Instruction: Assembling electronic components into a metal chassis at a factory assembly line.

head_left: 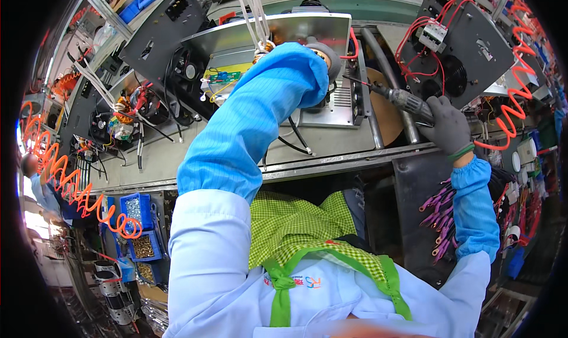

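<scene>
My right hand (448, 125), in a grey glove, is closed around a dark power screwdriver (411, 105). The thin bit of the screwdriver points left, its tip close to the vented right end of an open metal chassis (340, 105). My left hand (330, 59), also gloved, reaches over the chassis beside its upright shiny panel (290, 27). The blue sleeve and wrist hide most of that hand's fingers, and I cannot see what they touch. Inside the chassis sit a green circuit board (225, 77) and a copper-wound coil (264, 49) with white cables rising from it.
Another open chassis (123, 110) stands left on the bench, near a dark panel (163, 33). To the right is a dark panel with red wires (467, 48). Orange coiled hoses (515, 83) hang at both sides. Blue bins (142, 246) and purple cables (441, 217) lie below the bench edge.
</scene>
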The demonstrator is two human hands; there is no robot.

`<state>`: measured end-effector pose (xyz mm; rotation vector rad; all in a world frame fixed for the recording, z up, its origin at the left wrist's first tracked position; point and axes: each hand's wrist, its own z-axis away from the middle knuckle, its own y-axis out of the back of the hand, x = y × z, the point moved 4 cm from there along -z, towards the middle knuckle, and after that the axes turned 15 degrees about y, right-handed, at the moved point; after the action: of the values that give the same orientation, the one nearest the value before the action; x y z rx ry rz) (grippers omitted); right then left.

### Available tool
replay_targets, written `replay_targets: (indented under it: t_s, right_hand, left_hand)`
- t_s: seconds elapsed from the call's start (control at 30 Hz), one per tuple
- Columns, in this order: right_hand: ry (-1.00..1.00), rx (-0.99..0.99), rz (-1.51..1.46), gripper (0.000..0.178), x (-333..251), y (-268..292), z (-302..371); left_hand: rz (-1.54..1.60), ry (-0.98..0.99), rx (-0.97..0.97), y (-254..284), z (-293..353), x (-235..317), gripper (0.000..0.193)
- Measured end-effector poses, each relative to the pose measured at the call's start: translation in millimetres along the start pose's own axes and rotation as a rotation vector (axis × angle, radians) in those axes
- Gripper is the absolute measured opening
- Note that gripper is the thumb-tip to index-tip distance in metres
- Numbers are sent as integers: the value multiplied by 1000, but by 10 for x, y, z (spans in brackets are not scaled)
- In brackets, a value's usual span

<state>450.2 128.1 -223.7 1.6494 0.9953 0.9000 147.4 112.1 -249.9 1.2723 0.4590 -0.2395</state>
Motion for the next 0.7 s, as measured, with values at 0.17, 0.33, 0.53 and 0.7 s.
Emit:
replay_targets:
  t_s: [0.17, 0.33, 0.53, 0.7]
  right_hand:
    - [38, 3, 26, 46, 50, -29, -10]
    - [38, -46, 33, 47, 56, -64, -45]
    - [70, -46, 40, 45, 40, -91, -102]
    - [152, -52, 92, 45, 121, 21, -199]
  left_hand:
    - [17, -8, 3, 252, 306, 69, 26]
    - [86, 28, 32, 263, 404, 46, 25]
    - [76, 51, 79, 222, 413, 45, 24]
    - [18, -30, 66, 317, 484, 128, 22]
